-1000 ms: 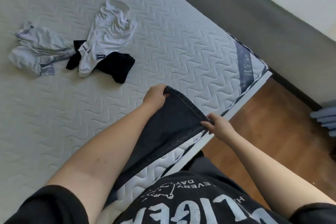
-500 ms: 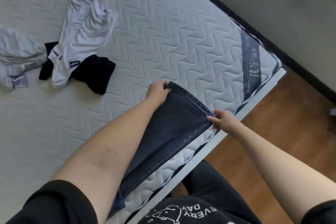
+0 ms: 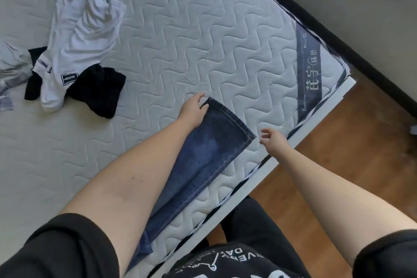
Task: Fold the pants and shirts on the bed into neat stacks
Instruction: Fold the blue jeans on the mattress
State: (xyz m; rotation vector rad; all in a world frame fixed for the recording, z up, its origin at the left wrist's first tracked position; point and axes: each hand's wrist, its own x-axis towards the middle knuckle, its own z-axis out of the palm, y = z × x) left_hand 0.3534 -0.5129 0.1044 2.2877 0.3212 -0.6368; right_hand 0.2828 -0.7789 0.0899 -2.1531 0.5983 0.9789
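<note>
On the quilted mattress [image 3: 180,36], my left hand [image 3: 194,108] pinches the far corner of the jeans [image 3: 212,149] at the hem, thumb on top of the denim and fingers curled beside it. My right hand [image 3: 272,140] hangs just off the hem's opposite corner, fingers loosely spread and holding nothing, not touching the cloth.

The jeans lie flat in a long strip running back from my fingertips toward my body, close along the mattress edge, legs apparently laid one on the other. I judge denim like this to be fairly heavy and stiff for clothing: it should hold a crease, resist bunching and slide little on the quilted cover. The stitched hem looks the firmest place to take hold, one corner for each hand, for folding the legs back toward the waist.

Just right of my right fingers the mattress ends at a white bed frame [image 3: 291,142], with wooden floor [image 3: 338,165] below; cloth pushed that way could slip off. Beyond and left of my left fingers lies open mattress, room for a stack. Well beyond, up and left, a crumpled white shirt [image 3: 79,29] lies over a black garment [image 3: 99,88], with a grey garment [image 3: 11,67] at the picture's edge, all unfolded.
</note>
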